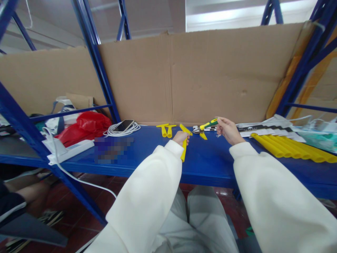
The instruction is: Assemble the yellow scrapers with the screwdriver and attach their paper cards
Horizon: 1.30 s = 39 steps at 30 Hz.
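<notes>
My left hand (181, 137) is closed around a yellow T-shaped plastic piece (183, 151), whose tube end points toward me. In my right hand (226, 129) is a screwdriver with a green and yellow handle (210, 123). Its shaft points left, and the tip reaches the crosspiece by my left fingers; whether it touches a screw is too small to tell. Two more yellow T-shaped pieces (170, 131) lie side by side to the left. Beyond the screwdriver are a small yellow part (203, 136) and a small white and dark item (196, 129).
Several yellow tubes (286, 146) lie in a row at the right, before white and black strips (265, 129). Leftward are a phone (124, 125) on a coiled white cable (112, 131), a power strip (76, 149) and a red bag (86, 127). Cardboard (210, 73) walls the back.
</notes>
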{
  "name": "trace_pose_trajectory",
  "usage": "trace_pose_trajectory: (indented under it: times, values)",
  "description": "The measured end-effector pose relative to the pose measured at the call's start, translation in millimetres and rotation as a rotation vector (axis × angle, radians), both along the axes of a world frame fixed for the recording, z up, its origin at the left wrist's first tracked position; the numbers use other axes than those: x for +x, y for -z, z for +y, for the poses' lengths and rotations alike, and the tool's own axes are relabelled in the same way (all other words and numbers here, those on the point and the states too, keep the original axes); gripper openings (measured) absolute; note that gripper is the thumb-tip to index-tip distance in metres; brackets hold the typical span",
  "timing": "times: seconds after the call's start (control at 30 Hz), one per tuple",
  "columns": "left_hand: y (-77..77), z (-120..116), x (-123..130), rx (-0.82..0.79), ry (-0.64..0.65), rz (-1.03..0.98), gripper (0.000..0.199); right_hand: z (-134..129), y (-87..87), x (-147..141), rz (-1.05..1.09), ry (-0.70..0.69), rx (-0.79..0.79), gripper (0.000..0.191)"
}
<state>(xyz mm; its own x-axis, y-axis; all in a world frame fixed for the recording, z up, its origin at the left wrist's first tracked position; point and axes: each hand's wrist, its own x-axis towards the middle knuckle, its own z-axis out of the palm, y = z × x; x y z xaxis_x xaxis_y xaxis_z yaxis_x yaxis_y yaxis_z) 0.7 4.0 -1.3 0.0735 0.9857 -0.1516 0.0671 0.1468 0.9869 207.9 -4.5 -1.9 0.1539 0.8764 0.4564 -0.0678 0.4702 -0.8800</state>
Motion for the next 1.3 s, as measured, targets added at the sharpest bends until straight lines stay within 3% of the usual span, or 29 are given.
trace_pose_trajectory:
  times: [0.13,0.33,0.57,0.87,1.07,1.3]
  values:
    - [-0.1,0.7,-0.6,0.007,0.002,0.019,0.028,-1.4,-0.4,-0.9,-0.010,-0.034,0.011,0.044]
    - [-0.7,-1.2,-0.3,0.002,0.003,0.006,0.029,1.7,2.3,-0.4,-0.001,0.088,-0.018,0.050]
    - [-1.4,-2.0,0.2,0.002,-0.007,-0.004,0.028,2.9,2.8,-0.6,0.012,0.120,-0.038,0.049]
    - [0.0,0.7,-0.3,0.009,0.000,0.014,0.031,-2.3,-0.9,-1.3,0.001,-0.024,0.009,0.042]
    - [1.6,2.2,0.1,0.003,-0.009,-0.007,0.029,0.0,0.7,-3.0,0.010,0.104,-0.031,0.047]
    - [1.3,0.8,0.2,0.012,0.000,0.019,0.027,-0.5,0.7,-3.7,-0.007,0.122,-0.021,0.049]
